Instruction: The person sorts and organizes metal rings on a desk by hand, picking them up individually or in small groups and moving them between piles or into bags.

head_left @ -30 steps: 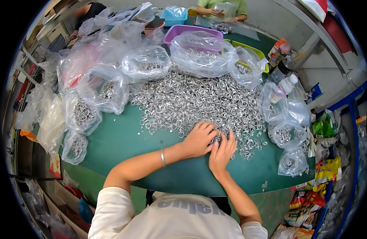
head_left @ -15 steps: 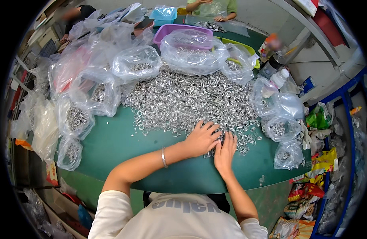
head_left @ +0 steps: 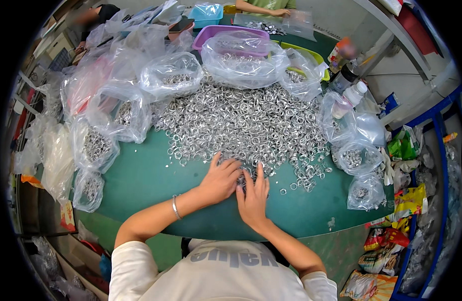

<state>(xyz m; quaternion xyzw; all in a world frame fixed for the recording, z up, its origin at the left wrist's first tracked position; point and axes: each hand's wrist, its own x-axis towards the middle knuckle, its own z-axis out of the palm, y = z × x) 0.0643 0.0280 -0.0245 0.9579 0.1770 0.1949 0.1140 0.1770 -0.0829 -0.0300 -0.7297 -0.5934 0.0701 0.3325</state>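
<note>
A wide heap of silver metal rings (head_left: 241,113) covers the middle of the green table (head_left: 140,175). At its near edge, my left hand (head_left: 218,181) reaches in palm down, index finger apart and the other fingers bent. Close beside it is my right hand (head_left: 252,199), its fingers stretched toward the heap. A small cluster of rings (head_left: 244,181) lies between the two hands, partly covered by them. My fingers touch these rings, but neither hand is closed around any. The left fingertips are slightly blurred.
Clear plastic bags of rings (head_left: 95,146) line the left side, with more bags (head_left: 364,191) on the right. Behind the heap stand a purple basin (head_left: 206,37) and a green basin (head_left: 319,59). A white bottle (head_left: 355,93) stands right. Across the table a person (head_left: 263,7) works.
Both hands have moved left along the heap's near edge, with rings between them. Loose rings now show where they were. The person opposite has shifted their hands.
</note>
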